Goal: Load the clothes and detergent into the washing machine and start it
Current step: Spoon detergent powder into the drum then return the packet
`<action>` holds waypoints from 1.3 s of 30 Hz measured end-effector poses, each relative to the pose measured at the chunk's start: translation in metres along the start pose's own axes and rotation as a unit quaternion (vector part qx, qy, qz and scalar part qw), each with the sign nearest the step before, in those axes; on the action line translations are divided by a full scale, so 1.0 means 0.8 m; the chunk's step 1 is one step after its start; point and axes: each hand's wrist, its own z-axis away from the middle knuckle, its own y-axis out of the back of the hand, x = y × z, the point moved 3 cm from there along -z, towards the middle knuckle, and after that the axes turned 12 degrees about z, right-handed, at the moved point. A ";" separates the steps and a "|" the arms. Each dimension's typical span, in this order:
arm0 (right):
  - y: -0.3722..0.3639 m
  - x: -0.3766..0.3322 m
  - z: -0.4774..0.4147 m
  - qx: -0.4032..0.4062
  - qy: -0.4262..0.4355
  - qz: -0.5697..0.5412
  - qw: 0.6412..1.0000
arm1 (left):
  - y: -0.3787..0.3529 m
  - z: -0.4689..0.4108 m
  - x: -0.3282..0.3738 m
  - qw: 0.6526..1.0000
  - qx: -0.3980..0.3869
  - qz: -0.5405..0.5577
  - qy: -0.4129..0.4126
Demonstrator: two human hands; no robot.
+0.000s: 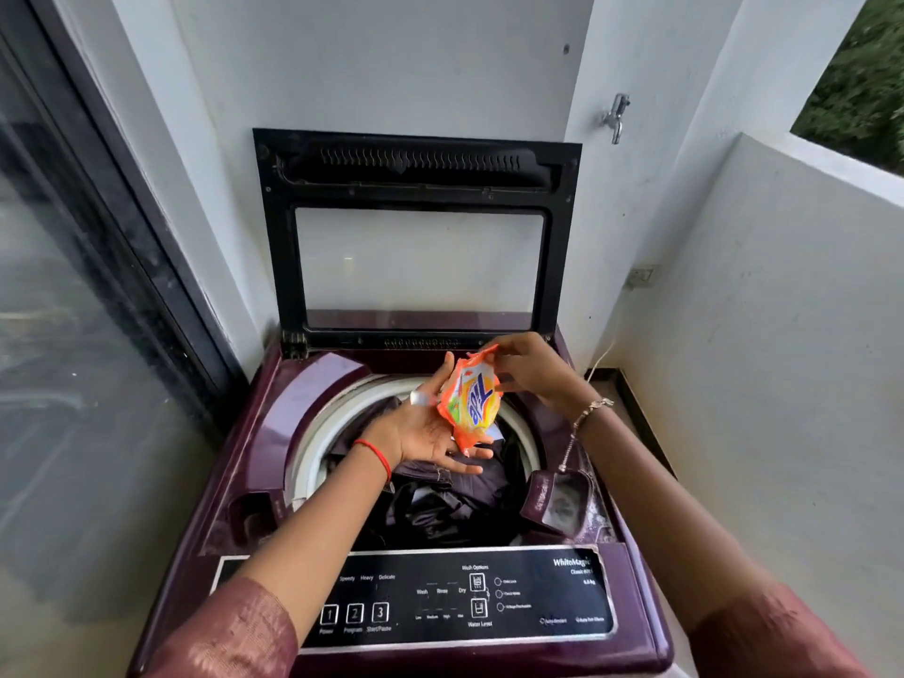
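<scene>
A maroon top-load washing machine (313, 384) stands with its black-framed lid (416, 237) raised against the wall. Dark clothes (450, 501) fill the drum. Over the drum, an orange and yellow detergent sachet (474, 401) lies in the palm of my left hand (430, 433), fingers spread under it. My right hand (531, 367) pinches the sachet's top edge. The detergent drawer (557, 501) at the drum's right side stands open. The black control panel (464, 599) with buttons 1, 2, 3 runs along the front.
A glass sliding door (73, 335) is on the left. A white low wall (782, 335) closes the right side. A metal tap (616, 117) sticks out of the back wall, and a white cable (599, 359) runs down to the floor beside the machine.
</scene>
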 end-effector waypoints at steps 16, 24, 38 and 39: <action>-0.019 0.010 0.001 0.066 0.099 0.152 0.981 | -0.001 -0.057 0.006 0.928 0.115 0.299 -0.191; -0.033 0.035 0.025 -0.172 -0.078 0.135 0.973 | 0.007 -0.064 -0.004 0.868 0.162 0.397 -0.249; 0.009 0.012 0.038 0.017 0.116 0.264 0.957 | 0.003 -0.047 -0.021 0.834 0.090 0.485 -0.248; 0.008 0.010 0.039 0.032 0.144 0.282 0.948 | 0.003 -0.047 -0.022 0.833 0.086 0.486 -0.248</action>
